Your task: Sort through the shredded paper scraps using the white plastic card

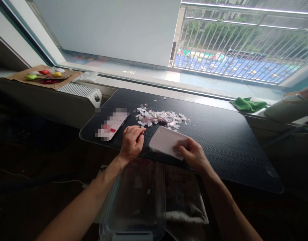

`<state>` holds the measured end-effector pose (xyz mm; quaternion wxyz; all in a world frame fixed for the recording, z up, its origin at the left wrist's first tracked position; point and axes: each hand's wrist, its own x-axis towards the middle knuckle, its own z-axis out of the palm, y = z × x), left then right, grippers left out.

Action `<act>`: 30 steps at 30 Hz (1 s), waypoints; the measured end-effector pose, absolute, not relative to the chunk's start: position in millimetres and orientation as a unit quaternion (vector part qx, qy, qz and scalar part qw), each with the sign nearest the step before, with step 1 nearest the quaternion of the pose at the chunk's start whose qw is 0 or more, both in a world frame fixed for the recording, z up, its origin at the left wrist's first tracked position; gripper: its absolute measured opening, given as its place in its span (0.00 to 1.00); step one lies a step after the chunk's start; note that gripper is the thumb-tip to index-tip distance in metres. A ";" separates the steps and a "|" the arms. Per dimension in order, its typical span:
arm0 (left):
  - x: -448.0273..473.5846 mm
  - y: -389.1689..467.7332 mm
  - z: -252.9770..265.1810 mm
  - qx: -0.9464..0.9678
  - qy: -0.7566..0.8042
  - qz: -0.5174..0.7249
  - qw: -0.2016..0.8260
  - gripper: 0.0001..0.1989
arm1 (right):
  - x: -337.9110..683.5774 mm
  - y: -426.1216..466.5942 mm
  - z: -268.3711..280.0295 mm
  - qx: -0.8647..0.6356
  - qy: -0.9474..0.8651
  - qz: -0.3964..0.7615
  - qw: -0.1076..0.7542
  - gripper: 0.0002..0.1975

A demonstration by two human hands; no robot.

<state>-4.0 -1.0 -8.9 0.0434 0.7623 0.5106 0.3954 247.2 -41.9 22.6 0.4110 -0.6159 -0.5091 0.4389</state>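
My right hand point(194, 154) grips a flat white plastic scraper point(166, 140) by its right end, thumb on top, and tilts it just above the table's front edge. A small hole shows near the scraper's upper left corner. Left of it, my left hand point(131, 140) holds nothing, its fingers loosely bent and its thumb apart. Just beyond both hands, a heap of small white and pinkish paper scraps point(161, 117) lies on the black table point(219, 140). Below the front edge, a clear plastic bin point(133, 201) has a few scraps in it.
A phone point(116, 124) lies at the table's left. Beside the bin is a crumpled bag-like sheet point(186, 201). A radiator point(78, 92) and a cardboard sheet point(20, 77) with coloured items stand at left. A green cloth point(248, 104) rests on the sill near a pale container point(289, 105).
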 end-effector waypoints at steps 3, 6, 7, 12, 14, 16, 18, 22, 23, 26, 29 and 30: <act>-4.2 -0.5 -9.1 0.758 0.512 0.402 0.048 0.13 | 263.2 -49.3 22.4 -0.636 -0.475 0.416 0.443 0.13; -3.5 -0.4 -8.6 0.756 0.512 0.405 0.049 0.13 | 282.9 -54.5 16.8 -0.672 -0.448 0.398 0.435 0.15; -3.2 -0.4 -8.3 0.756 0.512 0.405 0.049 0.13 | 286.4 -56.3 14.2 -0.678 -0.450 0.396 0.425 0.16; -2.9 -0.9 -7.5 0.755 0.513 0.404 0.052 0.13 | 277.5 -65.2 4.7 -0.674 -0.466 0.396 0.413 0.16; -3.0 -0.9 -7.4 0.755 0.514 0.405 0.052 0.13 | 270.6 -67.2 3.7 -0.672 -0.466 0.407 0.407 0.17; -3.1 -0.7 -7.7 0.755 0.514 0.404 0.053 0.13 | 266.2 -68.2 4.3 -0.670 -0.467 0.414 0.403 0.17; -3.2 -0.3 -8.2 0.755 0.512 0.406 0.053 0.13 | 264.1 -68.9 5.8 -0.666 -0.467 0.421 0.402 0.17; -3.5 0.5 -9.1 0.755 0.503 0.417 0.049 0.13 | 261.6 -70.9 9.9 -0.657 -0.459 0.444 0.401 0.17; -3.5 0.5 -9.1 0.755 0.502 0.419 0.049 0.13 | 260.7 -71.6 10.7 -0.655 -0.455 0.450 0.402 0.17; -3.6 0.3 -8.7 0.753 0.503 0.421 0.051 0.13 | 256.8 -74.4 12.6 -0.645 -0.446 0.469 0.407 0.17; -3.8 0.2 -8.5 0.750 0.506 0.422 0.054 0.13 | 252.3 -78.3 14.6 -0.636 -0.450 0.481 0.401 0.16; -3.9 0.2 -8.6 0.750 0.506 0.423 0.053 0.13 | 251.1 -79.3 15.5 -0.632 -0.454 0.484 0.400 0.15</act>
